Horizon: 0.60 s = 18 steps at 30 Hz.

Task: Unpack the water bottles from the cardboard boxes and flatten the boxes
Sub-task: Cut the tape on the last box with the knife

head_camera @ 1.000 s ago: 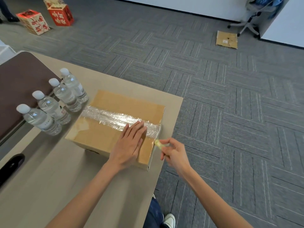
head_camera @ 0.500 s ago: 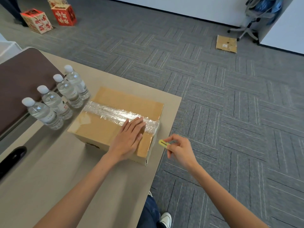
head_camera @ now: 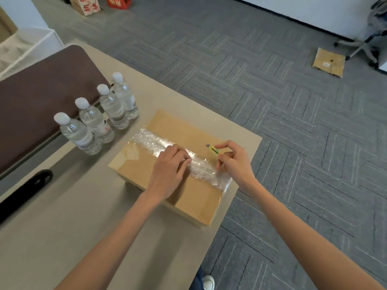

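Observation:
A closed cardboard box (head_camera: 188, 130) lies on the beige table (head_camera: 62, 227), near its right edge. A wide strip of clear tape (head_camera: 150, 141) runs across the box's top seam. My left hand (head_camera: 169, 170) rests on the taped top with its fingers curled inward over the tape. My right hand (head_camera: 234, 162) pinches a small yellow utility knife (head_camera: 214, 150) above the box top, blade end pointing left. Several clear water bottles (head_camera: 94, 120) with white caps stand in a row left of the box.
A dark brown panel (head_camera: 35, 105) covers the table's left part, and a black object (head_camera: 23, 195) lies near it. On the grey carpet are a flattened cardboard piece (head_camera: 328, 62), an office chair base (head_camera: 364, 47) and red and white boxes (head_camera: 100, 3). A white bin (head_camera: 25, 47) stands at the left.
My right hand has brought the yellow knife from beside the box's right end up over its top. My left hand's fingers went from flat to curled on the tape.

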Each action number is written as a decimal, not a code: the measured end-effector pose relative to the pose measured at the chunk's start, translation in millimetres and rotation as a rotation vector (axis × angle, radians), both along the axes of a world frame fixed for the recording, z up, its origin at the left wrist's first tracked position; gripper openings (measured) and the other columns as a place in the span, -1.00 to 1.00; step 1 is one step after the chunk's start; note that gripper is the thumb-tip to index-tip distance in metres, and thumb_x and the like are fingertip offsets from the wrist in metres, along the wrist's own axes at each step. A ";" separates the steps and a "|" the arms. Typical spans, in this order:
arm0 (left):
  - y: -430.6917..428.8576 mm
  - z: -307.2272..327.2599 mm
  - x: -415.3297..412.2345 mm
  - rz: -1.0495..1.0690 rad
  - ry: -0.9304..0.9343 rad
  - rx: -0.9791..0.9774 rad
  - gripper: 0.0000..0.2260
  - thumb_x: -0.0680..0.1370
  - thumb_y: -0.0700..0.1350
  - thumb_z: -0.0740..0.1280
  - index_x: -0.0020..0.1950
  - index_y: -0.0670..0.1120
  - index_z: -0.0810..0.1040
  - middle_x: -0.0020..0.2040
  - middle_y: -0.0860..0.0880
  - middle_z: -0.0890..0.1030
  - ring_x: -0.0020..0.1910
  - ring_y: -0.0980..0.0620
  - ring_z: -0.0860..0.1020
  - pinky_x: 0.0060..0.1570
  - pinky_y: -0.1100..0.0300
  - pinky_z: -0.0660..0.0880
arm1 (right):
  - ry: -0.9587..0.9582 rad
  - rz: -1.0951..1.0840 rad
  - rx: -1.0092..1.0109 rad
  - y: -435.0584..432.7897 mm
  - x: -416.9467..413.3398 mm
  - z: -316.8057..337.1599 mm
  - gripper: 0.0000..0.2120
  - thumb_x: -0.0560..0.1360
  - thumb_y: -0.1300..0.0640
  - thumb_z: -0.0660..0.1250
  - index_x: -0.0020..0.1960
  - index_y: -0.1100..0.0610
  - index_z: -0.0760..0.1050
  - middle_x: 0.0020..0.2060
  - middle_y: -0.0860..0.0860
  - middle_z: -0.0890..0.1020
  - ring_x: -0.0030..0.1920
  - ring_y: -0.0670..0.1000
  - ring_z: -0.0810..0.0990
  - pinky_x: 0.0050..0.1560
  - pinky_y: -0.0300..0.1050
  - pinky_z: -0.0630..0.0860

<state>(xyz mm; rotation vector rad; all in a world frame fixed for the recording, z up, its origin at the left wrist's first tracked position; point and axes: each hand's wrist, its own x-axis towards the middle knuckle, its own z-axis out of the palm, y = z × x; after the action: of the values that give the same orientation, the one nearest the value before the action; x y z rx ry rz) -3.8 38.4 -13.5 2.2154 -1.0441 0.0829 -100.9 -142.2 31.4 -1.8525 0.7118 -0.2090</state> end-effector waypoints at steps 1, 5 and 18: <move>3.5 0.6 6.5 0.046 0.006 0.001 -0.94 0.60 -0.16 0.33 -0.05 -0.12 0.56 -0.02 0.01 0.51 -0.01 -0.01 0.47 0.04 0.08 0.41 | 0.001 0.023 -0.015 0.7 12.9 -0.5 -0.77 0.52 0.36 0.21 0.07 0.13 0.51 -0.44 0.11 0.62 -0.51 -0.05 0.53 -0.46 -0.27 0.42; 18.5 -0.1 30.1 0.279 0.075 0.016 -0.93 0.58 -0.15 0.34 0.04 -0.09 0.55 0.08 0.02 0.49 0.10 0.02 0.42 0.15 0.06 0.39 | 0.054 0.183 -0.204 2.1 67.8 -9.3 -0.84 0.61 0.18 0.19 0.15 0.01 0.45 -0.31 -0.03 0.67 -0.35 0.04 0.64 -0.33 -0.07 0.58; 18.7 -4.8 45.6 0.892 0.204 0.208 -0.24 0.35 0.33 0.43 0.39 -0.09 0.37 0.33 -0.05 0.43 0.35 -0.09 0.33 0.40 0.00 0.13 | -0.055 0.524 -0.620 26.4 200.5 -23.2 -0.86 0.59 0.13 0.23 0.07 0.09 0.55 -0.02 -0.02 0.57 0.01 0.05 0.51 -0.11 -0.10 0.32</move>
<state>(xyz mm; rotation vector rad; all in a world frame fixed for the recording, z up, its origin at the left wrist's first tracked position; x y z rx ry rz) 41.8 57.0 -18.3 2.6457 0.1051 0.1369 99.6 -115.8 8.2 -2.5403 0.0952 -0.1434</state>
